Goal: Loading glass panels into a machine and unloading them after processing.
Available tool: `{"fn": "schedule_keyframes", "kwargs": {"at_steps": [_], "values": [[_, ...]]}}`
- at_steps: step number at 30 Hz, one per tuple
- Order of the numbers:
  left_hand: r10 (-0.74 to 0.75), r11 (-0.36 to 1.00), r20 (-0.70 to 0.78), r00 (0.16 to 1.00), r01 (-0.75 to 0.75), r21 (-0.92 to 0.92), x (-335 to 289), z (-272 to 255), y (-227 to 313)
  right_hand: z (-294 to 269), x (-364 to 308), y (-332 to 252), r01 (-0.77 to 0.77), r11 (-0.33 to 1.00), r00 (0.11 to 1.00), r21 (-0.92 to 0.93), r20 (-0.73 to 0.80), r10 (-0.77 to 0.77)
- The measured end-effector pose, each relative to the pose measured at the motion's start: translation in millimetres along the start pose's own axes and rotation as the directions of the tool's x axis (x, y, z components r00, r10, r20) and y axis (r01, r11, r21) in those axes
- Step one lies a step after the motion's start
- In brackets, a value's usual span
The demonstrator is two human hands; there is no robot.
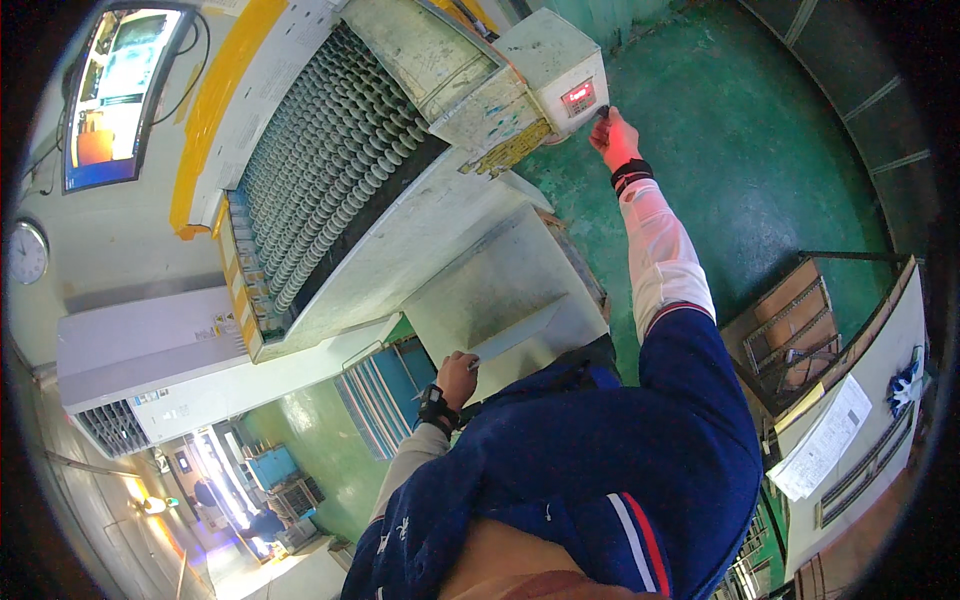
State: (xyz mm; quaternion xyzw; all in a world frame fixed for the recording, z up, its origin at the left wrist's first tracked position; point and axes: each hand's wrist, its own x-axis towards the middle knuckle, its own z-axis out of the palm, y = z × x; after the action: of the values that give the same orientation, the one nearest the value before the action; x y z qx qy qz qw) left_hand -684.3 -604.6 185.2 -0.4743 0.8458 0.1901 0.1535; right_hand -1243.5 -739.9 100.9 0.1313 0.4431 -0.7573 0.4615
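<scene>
My right hand (pixel 615 138) reaches out to a white control box (pixel 550 65) with a lit red display (pixel 578 97). Its fingers pinch a small black knob (pixel 602 112) at the box's lower corner. Closer to my body, my left hand (pixel 458 380) is closed beside a grey metal panel (pixel 500 290). A small pale bit shows at its fingertips, too small to name. The box sits at the end of a machine whose roller conveyor (pixel 335 150) has rows of grey ribbed rollers.
A monitor (pixel 120 95) and a round clock (pixel 28 252) are on the left wall. Below the conveyor stands a rack of panels (pixel 380 395). At right are a white table (pixel 860 430) with paper sheets (pixel 822 438) and a cart (pixel 795 330). People are far off at lower left.
</scene>
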Motion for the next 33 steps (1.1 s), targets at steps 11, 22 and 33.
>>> {"fn": "schedule_keyframes", "kwargs": {"at_steps": [11,22,33], "values": [[0.020,1.000,-0.011,1.000,-0.020,-0.006,2,7,-9,2,-4,0,0.014,1.000,1.000,-0.002,-0.026,-0.014],[0.033,0.999,-0.010,0.999,-0.033,-0.005,5,4,-8,6,-10,-3,0.018,1.000,0.999,-0.018,-0.040,-0.019],[0.049,0.999,-0.021,0.999,-0.049,-0.006,6,-3,-4,7,-10,-5,0.027,1.000,0.999,-0.013,-0.027,-0.027]]}}
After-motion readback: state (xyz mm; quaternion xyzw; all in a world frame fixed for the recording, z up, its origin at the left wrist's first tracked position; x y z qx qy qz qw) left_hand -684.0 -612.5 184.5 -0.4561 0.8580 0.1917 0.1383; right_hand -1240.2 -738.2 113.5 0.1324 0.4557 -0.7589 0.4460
